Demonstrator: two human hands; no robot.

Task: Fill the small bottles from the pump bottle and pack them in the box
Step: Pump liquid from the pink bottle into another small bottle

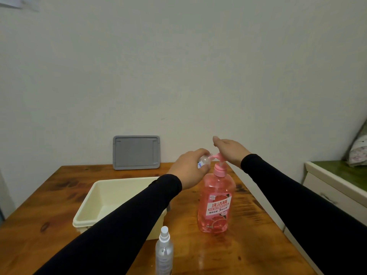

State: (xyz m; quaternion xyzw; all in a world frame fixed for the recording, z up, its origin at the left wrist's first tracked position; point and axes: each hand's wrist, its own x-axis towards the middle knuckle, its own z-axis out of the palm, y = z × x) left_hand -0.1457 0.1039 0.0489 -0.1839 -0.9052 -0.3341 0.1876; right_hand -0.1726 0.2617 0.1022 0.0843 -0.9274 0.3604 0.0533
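Note:
A pink pump bottle [216, 203] stands on the wooden table [39, 235]. My left hand [188, 169] grips a small clear bottle [204, 160] and holds its mouth against the pink nozzle. My right hand [231, 150] lies flat on top of the pump head, fingers stretched out. A cream box [89, 207] sits open to the left of the pump bottle, partly behind my left forearm; what shows of its inside is bare. A clear spray bottle [164, 253] stands upright at the front edge of the view.
A grey lid [136, 152] leans against the wall at the back of the table. A white cabinet with a green top [337, 181] stands to the right, with a gap between it and the table edge.

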